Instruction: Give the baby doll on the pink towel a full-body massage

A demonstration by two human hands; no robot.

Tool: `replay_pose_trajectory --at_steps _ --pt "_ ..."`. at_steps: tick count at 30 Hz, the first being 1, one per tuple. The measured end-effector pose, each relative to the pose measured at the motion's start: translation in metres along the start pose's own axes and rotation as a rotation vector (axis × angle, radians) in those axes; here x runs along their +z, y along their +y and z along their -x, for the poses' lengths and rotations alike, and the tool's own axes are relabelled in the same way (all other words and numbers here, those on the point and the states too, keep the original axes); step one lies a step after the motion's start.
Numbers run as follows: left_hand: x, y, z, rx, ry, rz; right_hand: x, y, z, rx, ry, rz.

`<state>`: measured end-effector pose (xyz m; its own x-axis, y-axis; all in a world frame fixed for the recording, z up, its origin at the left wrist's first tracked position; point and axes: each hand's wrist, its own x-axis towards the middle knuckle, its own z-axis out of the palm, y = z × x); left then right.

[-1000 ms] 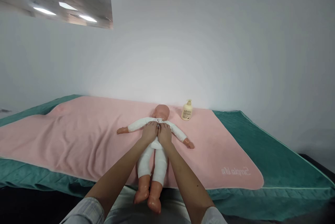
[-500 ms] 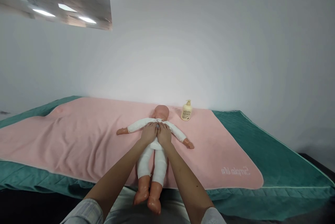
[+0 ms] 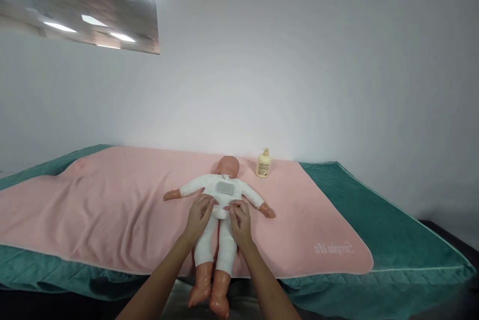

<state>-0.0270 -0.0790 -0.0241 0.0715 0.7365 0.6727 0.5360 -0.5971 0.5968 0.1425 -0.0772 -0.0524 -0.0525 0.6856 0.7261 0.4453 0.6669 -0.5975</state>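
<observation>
A baby doll with a white cloth body lies on the pink blanket, its head at the far end and its feet over the near edge. A grey rectangular panel shows on its torso between the outstretched arms. At the left side of the doll's lower torso, my left hand is closed, thumb against bent fingers. My right hand is closed in a like pinch at the right side. Both sets of fingertips rest at the white cloth; how much of it they grip is hard to see.
A cream pump bottle stands on the pink blanket, right of the doll's head. The blanket lies on a green quilted cover, wrinkled at left. Behind rises a white wall; ceiling lights show at upper left.
Both hands have drawn back toward me, from lying flat together on the doll's upper torso to its lower torso. They have come apart, the fingers have bent, and the grey panel is uncovered.
</observation>
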Motion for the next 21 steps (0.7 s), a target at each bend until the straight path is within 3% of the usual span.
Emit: replay_pose_trajectory --at_steps 6,11,18,21 --pt "0.0032 -0.0024 -0.0035 -0.070 -0.203 -0.020 0.0032 0.0037 -0.0035 -0.001 -0.120 -0.016" --pt "0.0047 -0.0016 -0.0062 -0.078 -0.211 -0.014 0.0021 0.0046 -0.0050 -0.005 -0.157 -0.018" --pt "0.0045 -0.0035 0.0020 -0.026 -0.111 0.014 -0.0024 0.0024 0.0009 0.008 -0.047 0.016" --pt "0.0046 -0.0041 0.0013 -0.044 -0.122 -0.001 0.0003 0.0062 -0.0003 0.038 -0.027 0.031"
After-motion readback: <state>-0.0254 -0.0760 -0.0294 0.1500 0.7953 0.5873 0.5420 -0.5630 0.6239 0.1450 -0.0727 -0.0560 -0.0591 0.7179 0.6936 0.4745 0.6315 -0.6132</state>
